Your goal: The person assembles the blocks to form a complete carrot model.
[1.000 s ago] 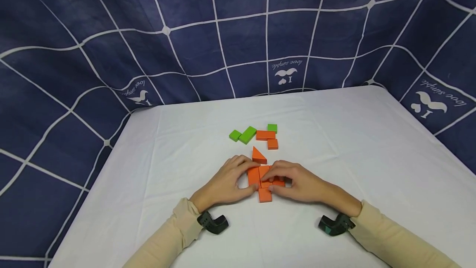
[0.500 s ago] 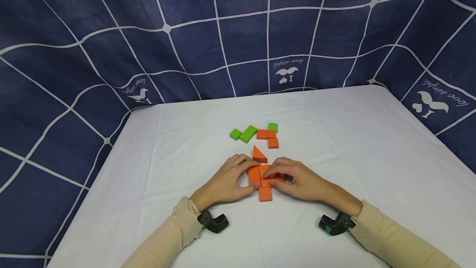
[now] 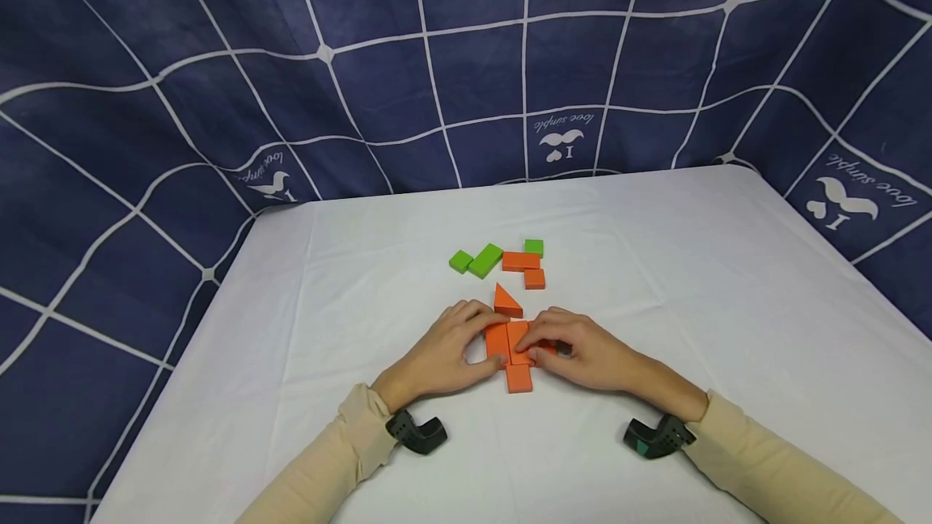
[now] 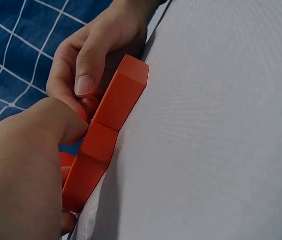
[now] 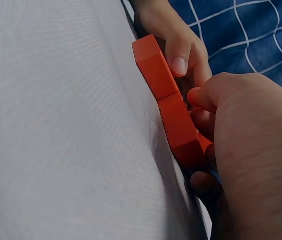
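Note:
Several flat orange blocks lie edge to edge on the white cloth. My left hand [image 3: 446,352] holds the left orange block [image 3: 497,344], thumb at its near edge and index finger at its far edge. Beside it stands a middle orange block [image 3: 518,334]. My right hand [image 3: 582,350] bends over the right orange block [image 3: 551,352], its index fingertip and thumb close to the middle block, hiding part of the group. A square orange block [image 3: 519,379] juts out in front; the left wrist view shows this front block [image 4: 123,92] meeting the row. Behind lies an orange triangular block [image 3: 507,304].
Farther back lie a small green block [image 3: 461,261], a longer green block [image 3: 485,260], an orange bar [image 3: 520,261], another green square [image 3: 535,247] and an orange square [image 3: 535,278]. A dark blue checked curtain [image 3: 473,79] stands behind the table [image 3: 699,281].
My right hand's fingers have shifted slightly, pressing the right-hand blocks a little closer to the middle one. The left hand and the other blocks stay where they were.

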`<state>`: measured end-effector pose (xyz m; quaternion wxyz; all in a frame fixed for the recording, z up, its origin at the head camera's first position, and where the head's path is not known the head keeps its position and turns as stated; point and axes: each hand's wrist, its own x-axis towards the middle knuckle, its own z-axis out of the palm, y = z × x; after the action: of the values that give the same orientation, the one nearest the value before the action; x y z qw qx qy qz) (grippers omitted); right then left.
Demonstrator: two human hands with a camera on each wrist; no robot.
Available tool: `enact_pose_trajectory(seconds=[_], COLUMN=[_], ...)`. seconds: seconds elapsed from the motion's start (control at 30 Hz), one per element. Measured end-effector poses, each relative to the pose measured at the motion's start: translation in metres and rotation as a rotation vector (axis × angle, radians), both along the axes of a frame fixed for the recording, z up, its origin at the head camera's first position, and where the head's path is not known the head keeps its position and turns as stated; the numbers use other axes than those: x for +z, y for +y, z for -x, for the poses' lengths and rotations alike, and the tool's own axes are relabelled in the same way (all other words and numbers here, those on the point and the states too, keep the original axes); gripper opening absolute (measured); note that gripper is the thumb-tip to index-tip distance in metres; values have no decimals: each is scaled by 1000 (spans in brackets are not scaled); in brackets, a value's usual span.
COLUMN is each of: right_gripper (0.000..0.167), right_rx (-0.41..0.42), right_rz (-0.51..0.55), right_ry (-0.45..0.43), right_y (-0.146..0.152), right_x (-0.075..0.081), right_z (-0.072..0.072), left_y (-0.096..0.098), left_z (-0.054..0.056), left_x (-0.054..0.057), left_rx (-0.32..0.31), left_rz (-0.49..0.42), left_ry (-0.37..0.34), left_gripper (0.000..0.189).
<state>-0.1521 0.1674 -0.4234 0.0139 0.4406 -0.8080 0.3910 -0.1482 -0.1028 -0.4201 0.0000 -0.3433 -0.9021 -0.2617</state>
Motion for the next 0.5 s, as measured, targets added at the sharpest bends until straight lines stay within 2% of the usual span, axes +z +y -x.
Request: enact_pose_trajectory(seconds=[0.5], right_gripper=[26], right_rx=[-10], right_rz=[-5], right_ry=[-25], right_y=[0], right_x=[-1], right_z=[1], left_y=[0], left_z=[1], left_x=[1], left_rx=[9], left_rz=[5], left_ry=[-5], left_gripper=[51])
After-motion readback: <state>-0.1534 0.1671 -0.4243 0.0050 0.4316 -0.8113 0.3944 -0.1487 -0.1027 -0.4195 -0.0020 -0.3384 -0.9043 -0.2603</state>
